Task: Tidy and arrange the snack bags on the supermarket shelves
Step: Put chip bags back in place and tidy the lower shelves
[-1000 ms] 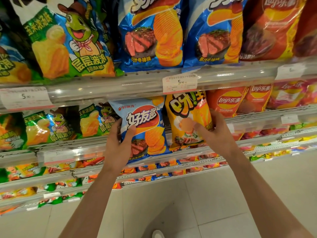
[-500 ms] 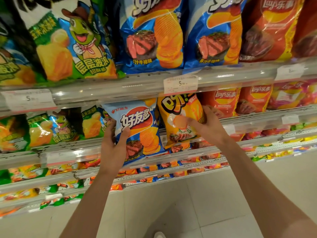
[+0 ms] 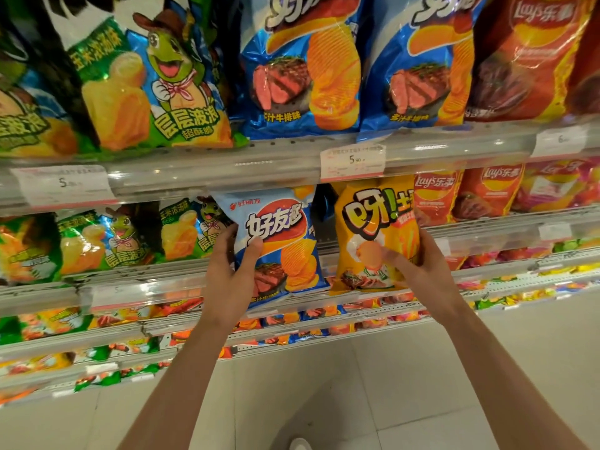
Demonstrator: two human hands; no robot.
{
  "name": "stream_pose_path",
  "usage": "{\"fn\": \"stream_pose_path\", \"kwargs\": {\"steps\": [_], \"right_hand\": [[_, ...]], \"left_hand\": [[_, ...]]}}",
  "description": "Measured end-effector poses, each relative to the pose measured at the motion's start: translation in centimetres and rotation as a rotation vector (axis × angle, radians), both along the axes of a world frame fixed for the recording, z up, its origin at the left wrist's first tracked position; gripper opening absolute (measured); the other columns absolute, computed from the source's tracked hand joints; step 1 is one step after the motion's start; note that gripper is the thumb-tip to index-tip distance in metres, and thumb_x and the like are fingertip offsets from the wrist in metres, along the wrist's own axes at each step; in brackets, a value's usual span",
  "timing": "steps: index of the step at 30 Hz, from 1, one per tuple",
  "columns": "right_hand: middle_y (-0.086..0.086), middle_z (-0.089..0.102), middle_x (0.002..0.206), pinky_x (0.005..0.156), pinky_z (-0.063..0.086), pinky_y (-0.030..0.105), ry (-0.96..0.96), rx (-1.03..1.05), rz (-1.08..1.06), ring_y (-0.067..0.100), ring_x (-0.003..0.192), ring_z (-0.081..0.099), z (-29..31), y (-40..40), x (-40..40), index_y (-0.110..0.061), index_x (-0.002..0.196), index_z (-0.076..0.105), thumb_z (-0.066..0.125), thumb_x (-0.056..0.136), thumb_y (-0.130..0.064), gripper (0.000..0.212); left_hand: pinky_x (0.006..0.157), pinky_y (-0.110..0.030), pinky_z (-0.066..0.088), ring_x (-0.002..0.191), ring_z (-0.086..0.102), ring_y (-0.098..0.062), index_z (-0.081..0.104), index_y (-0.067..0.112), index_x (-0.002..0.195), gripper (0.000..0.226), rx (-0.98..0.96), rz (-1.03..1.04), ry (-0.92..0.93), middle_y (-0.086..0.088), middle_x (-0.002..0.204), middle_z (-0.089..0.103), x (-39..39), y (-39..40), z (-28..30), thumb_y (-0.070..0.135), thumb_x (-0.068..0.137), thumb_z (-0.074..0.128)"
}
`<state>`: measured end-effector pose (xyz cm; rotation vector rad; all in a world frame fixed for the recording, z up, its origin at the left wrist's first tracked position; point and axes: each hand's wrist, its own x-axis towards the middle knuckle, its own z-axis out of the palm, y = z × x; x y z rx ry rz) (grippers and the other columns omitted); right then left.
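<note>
While both bags stand upright just under the price tag [image 3: 352, 161], the left hand [image 3: 229, 280] grips the blue bag [image 3: 276, 245], tipped a bit left, and the right hand [image 3: 418, 271] holds the orange bag [image 3: 373, 235], now straighter than before.

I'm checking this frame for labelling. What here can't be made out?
- Head view: fingers of the left hand are hidden behind the blue bag.
- Left price tag: digits blurred.
- Yellow bag: right edge covered by the right hand.
</note>
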<state>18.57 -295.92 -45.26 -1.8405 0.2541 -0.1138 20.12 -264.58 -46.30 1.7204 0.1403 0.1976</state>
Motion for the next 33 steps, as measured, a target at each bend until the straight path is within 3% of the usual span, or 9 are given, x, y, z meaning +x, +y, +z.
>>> {"fn": "stream_pose_path", "kwargs": {"steps": [3, 6, 9, 13, 17, 20, 22, 26, 33], "right_hand": [[-0.008, 0.068, 0.126, 0.085, 0.061, 0.036, -0.002, 0.003, -0.036, 0.015, 0.113, 0.067, -0.2, -1.1, -1.1, -0.031, 0.142, 0.050, 0.077, 0.071, -0.059, 0.081], [-0.006, 0.069, 0.123, 0.085, 0.058, 0.035, -0.009, 0.002, -0.094, 0.016, 0.111, 0.067, -0.3, -2.3, -2.0, -0.029, 0.141, 0.051, 0.076, 0.070, -0.061, 0.082], [-0.011, 0.071, 0.118, 0.083, 0.056, 0.031, 0.003, 0.039, -0.120, 0.011, 0.108, 0.068, -0.3, -3.2, -2.6, -0.032, 0.137, 0.054, 0.079, 0.067, -0.067, 0.082], [-0.019, 0.074, 0.106, 0.070, 0.058, 0.020, 0.010, 0.043, -0.123, 0.002, 0.096, 0.071, -0.2, -3.4, -2.4, -0.037, 0.127, 0.058, 0.077, 0.062, -0.073, 0.078], [-0.024, 0.073, 0.103, 0.077, 0.057, 0.026, 0.014, 0.042, -0.162, -0.001, 0.093, 0.071, -0.8, -3.4, -2.0, -0.038, 0.127, 0.058, 0.076, 0.060, -0.076, 0.079], [-0.021, 0.073, 0.106, 0.084, 0.058, 0.032, 0.024, 0.032, -0.170, 0.002, 0.099, 0.070, -1.2, -3.5, -1.8, -0.037, 0.131, 0.058, 0.076, 0.062, -0.075, 0.081], [-0.020, 0.073, 0.108, 0.085, 0.058, 0.032, 0.019, 0.036, -0.167, 0.001, 0.098, 0.070, -1.4, -3.6, -1.7, -0.035, 0.133, 0.057, 0.077, 0.063, -0.073, 0.081], [-0.016, 0.072, 0.111, 0.088, 0.058, 0.035, 0.012, 0.034, -0.171, 0.004, 0.101, 0.069, -1.5, -3.6, -1.5, -0.032, 0.134, 0.056, 0.082, 0.072, -0.066, 0.076], [-0.016, 0.069, 0.112, 0.078, 0.053, 0.022, 0.008, 0.010, -0.172, -0.002, 0.098, 0.067, -1.2, -3.6, -1.4, -0.031, 0.134, 0.055, 0.078, 0.071, -0.064, 0.075]], "left_hand": [[0.084, 0.006, 0.039, 0.111, 0.046, 0.033, 0.045, 0.034, 0.144, 0.055, 0.040, -0.031, -0.012, 0.038, 0.127, 0.050, 1.0, -1.7, 0.3, 0.050, 0.095, 0.064], [0.101, -0.014, 0.044, 0.126, 0.052, 0.006, 0.043, 0.030, 0.150, 0.059, 0.099, -0.074, -0.015, 0.026, 0.133, 0.054, 2.5, -3.7, 0.9, 0.050, 0.098, 0.062], [0.109, -0.022, 0.038, 0.125, 0.042, 0.010, 0.038, 0.027, 0.155, 0.063, 0.145, -0.109, -0.029, 0.035, 0.127, 0.046, 4.2, -6.0, 1.6, 0.051, 0.100, 0.058], [0.099, -0.013, 0.036, 0.119, 0.045, 0.008, 0.039, 0.026, 0.154, 0.060, 0.162, -0.133, -0.058, 0.026, 0.133, 0.050, 6.9, -8.4, 2.3, 0.051, 0.103, 0.055], [0.067, 0.004, 0.037, 0.072, 0.052, 0.025, 0.049, 0.029, 0.134, 0.030, 0.151, -0.112, -0.084, 0.029, 0.094, 0.053, 8.7, -10.1, 2.7, 0.038, 0.106, 0.056], [0.082, 0.008, 0.032, 0.096, 0.046, 0.036, 0.041, 0.050, 0.128, 0.033, 0.231, -0.174, -0.106, 0.050, 0.107, 0.054, 8.6, -9.9, 2.4, 0.043, 0.102, 0.061], [0.095, 0.000, 0.036, 0.112, 0.050, 0.025, 0.042, 0.052, 0.134, 0.055, 0.286, -0.215, -0.102, 0.048, 0.119, 0.055, 8.1, -9.5, 1.9, 0.048, 0.091, 0.075], [0.106, -0.049, 0.048, 0.131, 0.052, -0.026, 0.044, 0.017, 0.147, 0.087, 0.474, -0.194, -0.117, -0.003, 0.138, 0.058, 8.0, -9.6, 1.3, 0.047, 0.078, 0.088], [0.078, -0.043, 0.054, 0.116, 0.065, -0.038, 0.044, 0.010, 0.145, 0.091, 0.645, -0.026, -0.107, -0.013, 0.131, 0.067, 9.2, -12.1, 2.1, 0.058, 0.077, 0.084]]}}
